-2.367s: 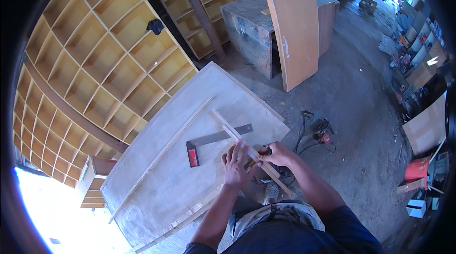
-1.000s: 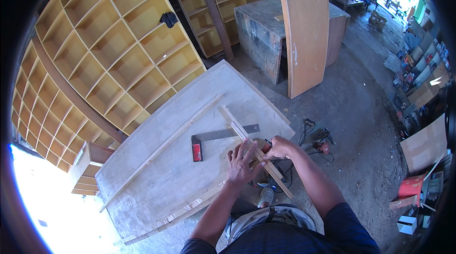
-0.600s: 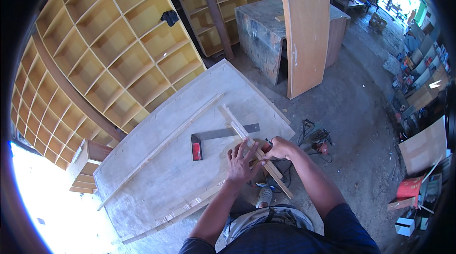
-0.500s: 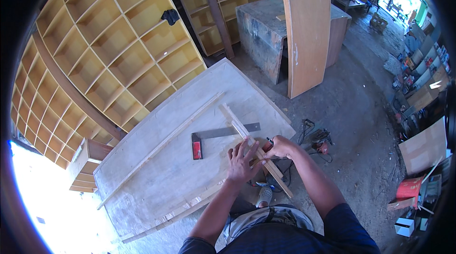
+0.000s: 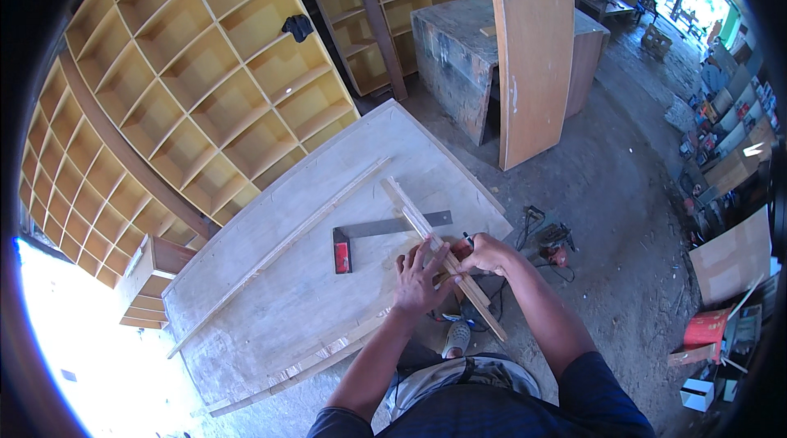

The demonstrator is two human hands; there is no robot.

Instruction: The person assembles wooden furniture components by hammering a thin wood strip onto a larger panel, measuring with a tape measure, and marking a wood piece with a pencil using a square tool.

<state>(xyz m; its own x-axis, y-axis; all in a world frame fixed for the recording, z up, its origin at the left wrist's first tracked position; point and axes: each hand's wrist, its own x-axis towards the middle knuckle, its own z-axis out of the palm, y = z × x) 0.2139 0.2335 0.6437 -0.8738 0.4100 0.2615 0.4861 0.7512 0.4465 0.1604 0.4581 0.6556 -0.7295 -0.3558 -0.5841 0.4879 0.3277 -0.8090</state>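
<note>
A narrow bundle of pale wooden strips [image 5: 482,300] lies diagonally across the near right edge of a large grey board, its near end jutting past the edge. My left hand [image 5: 418,284] grips the strips from the left, fingers over the top and thumb on the near side. Just right of it, my right hand [image 5: 487,255] is closed around a small black-tipped tool [image 5: 468,238], held against the strips; the grip hides most of it. A try square [image 5: 389,225] with a red-and-black stock rests left of the hands, its metal blade reaching toward the strips.
A long thin wooden strip [image 5: 287,251] lies along the grey board [image 5: 246,331]. Yellow cubbyhole shelving [image 5: 205,77] stands at far left. A curved wooden panel [image 5: 534,69] leans against a worn box [image 5: 451,53]. Corded power tools [image 5: 553,245] sit on the floor at right.
The black tip of the tool in my right hand now points more upward. Both hands stay nearly in place on the strips, and the view has shifted slightly.
</note>
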